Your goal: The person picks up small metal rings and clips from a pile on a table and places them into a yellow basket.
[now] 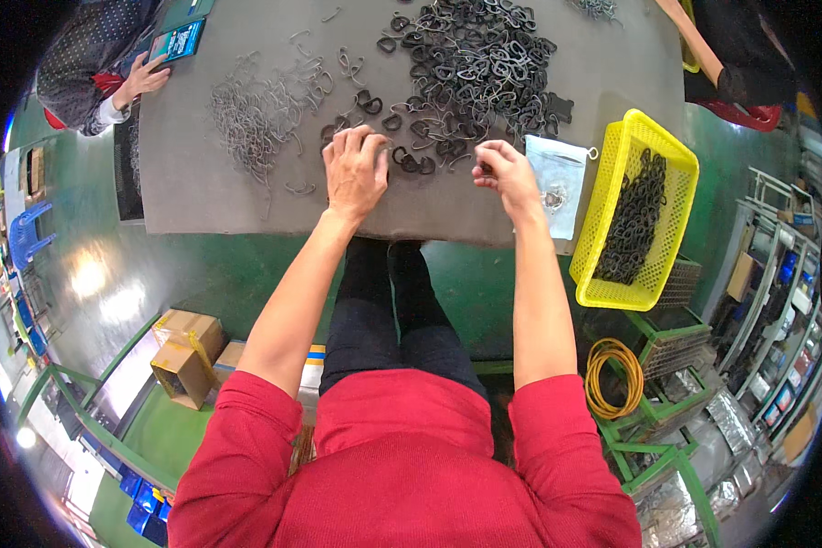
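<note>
My left hand (354, 175) is over the grey tabletop with its fingers curled down; whatever lies under the fingertips is hidden. A few black loops (368, 102) lie just beyond it. To the right, my right hand (509, 179) has thumb and fingers closed around a small dark piece (486, 168), mostly covered by the fingers. Beyond both hands spreads a large heap of black D-shaped rings with metal wire parts (479, 64). A loose pile of thin bent wire hooks (260, 114) lies to the left.
A light blue sheet or bag (557, 164) lies right of my right hand. Beside it, a yellow plastic basket (586, 265) holds many dark rings. Other people's arms (141, 80) reach in at both far corners. A coiled orange hose (613, 379) hangs below right.
</note>
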`<state>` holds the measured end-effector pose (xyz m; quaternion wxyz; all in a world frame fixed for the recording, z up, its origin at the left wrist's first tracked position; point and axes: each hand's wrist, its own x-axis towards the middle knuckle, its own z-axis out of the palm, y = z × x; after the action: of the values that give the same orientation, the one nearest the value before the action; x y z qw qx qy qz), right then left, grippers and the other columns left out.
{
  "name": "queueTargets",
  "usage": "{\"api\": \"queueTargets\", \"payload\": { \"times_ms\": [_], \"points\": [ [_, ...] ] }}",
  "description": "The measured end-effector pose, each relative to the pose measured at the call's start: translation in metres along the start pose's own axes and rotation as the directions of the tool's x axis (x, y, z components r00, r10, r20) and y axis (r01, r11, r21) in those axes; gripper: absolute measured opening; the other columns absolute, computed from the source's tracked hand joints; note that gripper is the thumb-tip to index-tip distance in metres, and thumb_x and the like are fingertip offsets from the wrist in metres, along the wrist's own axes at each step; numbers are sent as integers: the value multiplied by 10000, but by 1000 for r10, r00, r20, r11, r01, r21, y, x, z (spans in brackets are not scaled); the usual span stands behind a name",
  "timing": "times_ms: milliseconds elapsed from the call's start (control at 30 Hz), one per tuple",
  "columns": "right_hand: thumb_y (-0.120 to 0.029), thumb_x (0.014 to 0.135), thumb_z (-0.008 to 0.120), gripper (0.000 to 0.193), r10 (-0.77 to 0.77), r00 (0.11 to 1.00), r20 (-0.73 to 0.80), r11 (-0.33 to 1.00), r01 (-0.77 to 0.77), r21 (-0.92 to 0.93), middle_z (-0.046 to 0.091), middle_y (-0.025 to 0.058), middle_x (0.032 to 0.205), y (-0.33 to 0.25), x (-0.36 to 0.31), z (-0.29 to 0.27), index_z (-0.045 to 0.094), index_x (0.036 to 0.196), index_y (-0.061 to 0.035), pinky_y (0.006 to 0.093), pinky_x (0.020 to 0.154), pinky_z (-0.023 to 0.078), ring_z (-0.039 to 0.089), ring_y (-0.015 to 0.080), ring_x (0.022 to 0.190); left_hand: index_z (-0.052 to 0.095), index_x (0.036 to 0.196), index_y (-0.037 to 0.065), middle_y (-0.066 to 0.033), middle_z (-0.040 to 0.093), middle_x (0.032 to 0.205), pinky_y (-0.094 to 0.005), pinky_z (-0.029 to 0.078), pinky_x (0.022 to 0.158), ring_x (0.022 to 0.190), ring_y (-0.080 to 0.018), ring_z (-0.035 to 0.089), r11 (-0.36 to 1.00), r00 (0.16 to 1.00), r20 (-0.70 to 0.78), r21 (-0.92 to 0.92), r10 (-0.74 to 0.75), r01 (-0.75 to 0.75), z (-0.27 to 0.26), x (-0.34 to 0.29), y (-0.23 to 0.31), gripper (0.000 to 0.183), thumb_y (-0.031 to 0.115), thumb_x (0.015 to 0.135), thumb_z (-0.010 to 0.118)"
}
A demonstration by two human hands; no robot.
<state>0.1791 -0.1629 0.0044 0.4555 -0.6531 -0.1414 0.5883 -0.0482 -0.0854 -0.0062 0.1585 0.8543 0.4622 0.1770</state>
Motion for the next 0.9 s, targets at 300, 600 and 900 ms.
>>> {"api": "queueTargets", "payload": {
  "times_ms": [300, 600, 900],
  "points": [
    [-229, 746, 692, 268, -405, 910, -91, 437, 105, -893, 598, 101, 930, 14, -1, 50, 555, 925, -84, 436, 709, 482, 611, 321, 831, 617, 1038, 94, -40, 587, 1050, -338, 428, 831, 991, -226, 526, 979, 985, -4, -104, 173, -173, 26, 34, 6, 303, 166, 748, 660],
    [-249, 738, 705, 302, -513, 845, -152, 516, 163, -841, 592, 93, 943, 20, -4, 52, 539, 941, -100, 422, 693, 479, 604, 324, 825, 666, 1007, 38, -18, 671, 827, -198, 450, 684, 760, -45, 582, 659, 824, 447, -509, -347, 554, -25, 42, -21, 195, 139, 847, 619],
    [-189, 770, 678, 154, -104, 993, -50, 917, 77, -391, 610, 4, 773, 9, 22, 48, 580, 796, -72, 300, 622, 467, 623, 180, 787, 666, 940, 35, 2, 651, 884, -229, 448, 746, 814, -74, 569, 537, 848, 359, -658, -390, 527, -44, 65, -77, 170, 174, 847, 632]
  ]
}}
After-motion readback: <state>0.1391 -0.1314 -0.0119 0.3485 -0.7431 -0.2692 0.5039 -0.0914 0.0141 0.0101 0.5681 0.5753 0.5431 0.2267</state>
